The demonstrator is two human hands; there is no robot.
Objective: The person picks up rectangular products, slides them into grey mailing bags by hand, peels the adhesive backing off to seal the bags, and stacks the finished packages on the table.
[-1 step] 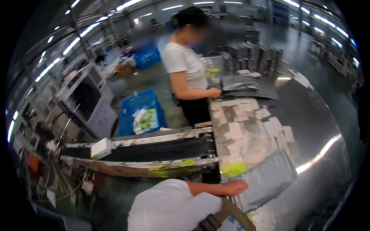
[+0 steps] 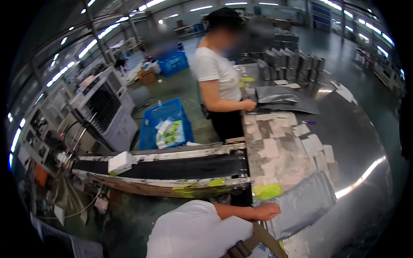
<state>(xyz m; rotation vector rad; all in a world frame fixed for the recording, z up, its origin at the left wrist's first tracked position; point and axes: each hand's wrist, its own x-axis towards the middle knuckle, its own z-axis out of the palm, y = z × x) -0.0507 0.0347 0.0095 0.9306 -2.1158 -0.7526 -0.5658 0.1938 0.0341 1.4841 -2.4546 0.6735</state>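
Observation:
My left hand (image 2: 267, 211) reaches in from the white sleeve (image 2: 193, 228). Its fingers are curled closed at the left edge of a flat grey plastic bag (image 2: 301, 206), seemingly gripping that edge. The bag lies on the metal table (image 2: 357, 150), partly over a patch of pale taped sheets (image 2: 279, 155). Beside the bag's upper left corner is a yellow-green strip (image 2: 266, 191). My right hand is out of sight.
A conveyor belt (image 2: 193, 167) bearing a white pack (image 2: 120, 163) meets the table's left side. Across it stands a co-worker (image 2: 219, 77), one hand at other grey bags (image 2: 275, 96). Blue crates (image 2: 144, 129) sit on the floor; several silvery packs (image 2: 290, 62) stand at the table's far end.
The whole scene has shifted slightly right as my view turned. My left hand stays at the bag's edge, and the pack on the belt shows no clear movement.

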